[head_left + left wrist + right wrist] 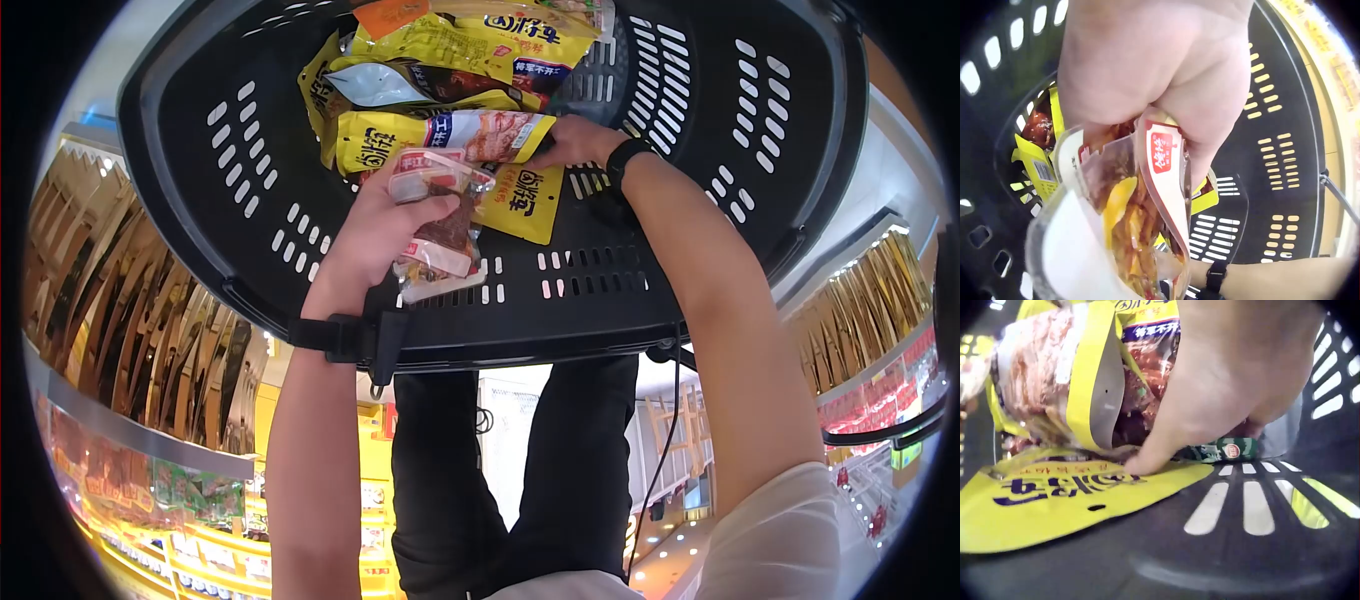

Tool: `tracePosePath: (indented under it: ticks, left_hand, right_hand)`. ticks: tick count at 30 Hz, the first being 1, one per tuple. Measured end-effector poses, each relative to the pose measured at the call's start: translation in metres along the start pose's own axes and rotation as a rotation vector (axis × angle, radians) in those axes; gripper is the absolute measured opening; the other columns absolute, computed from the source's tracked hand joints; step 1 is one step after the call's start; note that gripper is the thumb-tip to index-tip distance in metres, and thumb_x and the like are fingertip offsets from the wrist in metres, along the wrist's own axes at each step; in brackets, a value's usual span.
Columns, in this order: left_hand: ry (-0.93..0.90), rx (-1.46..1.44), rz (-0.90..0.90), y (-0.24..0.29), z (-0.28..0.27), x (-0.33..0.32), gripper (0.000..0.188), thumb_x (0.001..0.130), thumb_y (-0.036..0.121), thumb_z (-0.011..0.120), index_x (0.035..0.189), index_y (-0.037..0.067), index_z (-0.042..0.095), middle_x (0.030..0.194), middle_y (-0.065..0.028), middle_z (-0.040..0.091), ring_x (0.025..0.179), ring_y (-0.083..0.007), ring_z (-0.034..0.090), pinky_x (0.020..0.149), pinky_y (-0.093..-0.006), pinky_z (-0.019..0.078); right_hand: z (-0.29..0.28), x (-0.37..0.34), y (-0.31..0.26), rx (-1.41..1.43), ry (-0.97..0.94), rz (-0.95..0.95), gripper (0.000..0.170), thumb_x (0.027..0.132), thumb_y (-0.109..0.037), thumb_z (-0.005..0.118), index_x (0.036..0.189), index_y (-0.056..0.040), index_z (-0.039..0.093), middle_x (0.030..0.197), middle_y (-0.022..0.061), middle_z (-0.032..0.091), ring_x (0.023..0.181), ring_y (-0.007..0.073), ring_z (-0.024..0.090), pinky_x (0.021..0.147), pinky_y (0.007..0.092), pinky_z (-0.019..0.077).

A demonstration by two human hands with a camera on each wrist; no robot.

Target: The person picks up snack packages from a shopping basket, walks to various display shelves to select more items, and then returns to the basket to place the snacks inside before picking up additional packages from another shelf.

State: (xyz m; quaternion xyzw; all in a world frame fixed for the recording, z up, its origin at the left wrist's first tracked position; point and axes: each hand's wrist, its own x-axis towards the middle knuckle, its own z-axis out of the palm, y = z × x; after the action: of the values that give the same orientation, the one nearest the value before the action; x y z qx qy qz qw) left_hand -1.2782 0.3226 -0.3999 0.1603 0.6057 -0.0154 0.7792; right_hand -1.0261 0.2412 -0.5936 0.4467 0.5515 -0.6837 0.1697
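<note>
Just inside the basket's [540,345] near rim, our left hand [370,235] grips the clear pack [440,262], thumb across its front; its long axis runs near to far. A little farther in, the flat bag [532,205] lies on the basket floor, just to the pack's right.

Beyond it the long bag [440,135] lies crosswise in the basket. Our right hand [585,142] is at its right end, nearer that end than our left. The right wrist view shows one fingertip [1138,464] touching where the long and flat bags meet; the other fingers are mostly hidden, so we cannot tell whether they close on anything. That view also shows a green pack [1222,450] low in the basket, hidden from the head view. Only the left wrist view clearly shows yellow strips [1119,203] inside our clear pack.
</note>
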Motion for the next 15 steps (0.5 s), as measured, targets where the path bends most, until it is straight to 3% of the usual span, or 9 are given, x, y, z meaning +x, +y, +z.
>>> tracePosePath:
  ticks: [3, 5, 6, 7, 9, 10, 11, 13, 15]
  left_hand:
    - [-0.003, 0.157, 0.005, -0.003, -0.003, 0.001, 0.036, 0.075, -0.001, 0.065, 0.109, 0.006, 0.057, 0.099, -0.003, 0.062, 0.09, -0.0143, 0.06, 0.08, -0.0289, 0.049]
    - [-0.323, 0.571, 0.144, 0.001, -0.002, -0.001, 0.034, 0.071, -0.002, 0.064, 0.104, 0.005, 0.058, 0.104, -0.0052, 0.06, 0.09, -0.0154, 0.059, 0.083, -0.0308, 0.0474]
    - [-0.528, 0.75, 0.221, 0.002, 0.005, 0.001, 0.032, 0.069, -0.001, 0.062, 0.1, 0.004, 0.058, 0.12, -0.0118, 0.054, 0.093, -0.022, 0.061, 0.084, -0.0337, 0.0472]
    - [-0.528, 0.752, 0.223, 0.004, 0.015, 0.003, 0.032, 0.069, -0.001, 0.062, 0.1, 0.004, 0.058, 0.12, -0.0118, 0.054, 0.093, -0.022, 0.061, 0.084, -0.0337, 0.0472]
    - [-0.619, 1.216, 0.299, 0.005, 0.037, 0.005, 0.03, 0.069, 0.002, 0.059, 0.099, 0.004, 0.057, 0.123, -0.0175, 0.052, 0.094, -0.0296, 0.061, 0.081, -0.0358, 0.0478]
    - [-0.627, 1.366, 0.282, 0.005, 0.045, 0.017, 0.031, 0.069, 0.008, 0.059, 0.1, 0.006, 0.059, 0.111, -0.0192, 0.059, 0.092, -0.0334, 0.06, 0.077, -0.0381, 0.0479]
    - [-0.623, 1.363, 0.279, 0.009, 0.056, 0.029, 0.031, 0.069, 0.008, 0.059, 0.1, 0.006, 0.059, 0.111, -0.0192, 0.059, 0.092, -0.0334, 0.06, 0.077, -0.0381, 0.0479]
    - [-0.655, 1.603, -0.164, 0.018, 0.07, 0.046, 0.031, 0.066, 0.012, 0.06, 0.097, 0.006, 0.062, 0.094, -0.0158, 0.065, 0.087, -0.0311, 0.062, 0.073, -0.0379, 0.0481]
    - [-0.632, 1.631, -0.111, 0.017, 0.07, 0.045, 0.031, 0.064, 0.014, 0.061, 0.094, 0.005, 0.063, 0.089, -0.0138, 0.066, 0.082, -0.0294, 0.063, 0.069, -0.0374, 0.0477]
  right_hand:
    - [0.02, 0.03, 0.016, -0.086, 0.051, -0.175, 0.057, 0.078, -0.05, 0.06, 0.122, -0.0142, 0.055, 0.116, 0.0168, 0.059, 0.104, 0.0344, 0.057, 0.089, 0.0393, 0.0447]
    - [0.031, 0.035, 0.013, -0.052, 0.104, -0.181, 0.054, 0.079, -0.047, 0.059, 0.122, -0.0162, 0.055, 0.116, 0.0159, 0.059, 0.104, 0.0342, 0.057, 0.089, 0.0392, 0.0451]
    - [0.033, 0.036, 0.013, -0.028, 0.163, -0.19, 0.05, 0.08, -0.045, 0.058, 0.122, -0.0181, 0.055, 0.116, 0.0149, 0.06, 0.104, 0.0341, 0.057, 0.089, 0.0392, 0.0455]
    - [0.035, 0.032, 0.01, -0.029, 0.166, -0.191, 0.05, 0.08, -0.045, 0.058, 0.122, -0.0181, 0.055, 0.116, 0.0149, 0.06, 0.104, 0.0341, 0.057, 0.089, 0.0392, 0.0455]
    - [0.038, 0.02, -0.003, -0.228, 0.257, -0.131, 0.048, 0.079, -0.041, 0.058, 0.119, -0.0154, 0.057, 0.115, 0.0156, 0.06, 0.104, 0.0335, 0.057, 0.087, 0.0398, 0.0469]
    - [0.035, 0.017, -0.01, -0.225, 0.255, -0.132, 0.048, 0.079, -0.041, 0.058, 0.119, -0.0154, 0.057, 0.115, 0.0156, 0.06, 0.104, 0.0335, 0.057, 0.087, 0.0398, 0.0469]
    - [0.027, 0.016, -0.018, -0.221, 0.119, -0.013, 0.046, 0.079, -0.039, 0.056, 0.118, -0.0146, 0.058, 0.115, 0.0165, 0.06, 0.104, 0.0334, 0.057, 0.087, 0.0394, 0.0467]
    - [0.01, 0.009, -0.032, -0.216, -0.011, 0.093, 0.043, 0.08, -0.037, 0.055, 0.116, -0.0139, 0.06, 0.114, 0.0173, 0.06, 0.105, 0.0333, 0.057, 0.088, 0.0391, 0.0465]
    - [0.002, -0.009, -0.037, -0.205, -0.101, 0.202, 0.048, 0.082, -0.038, 0.056, 0.12, -0.009, 0.055, 0.117, 0.0188, 0.057, 0.108, 0.035, 0.054, 0.091, 0.0384, 0.0441]
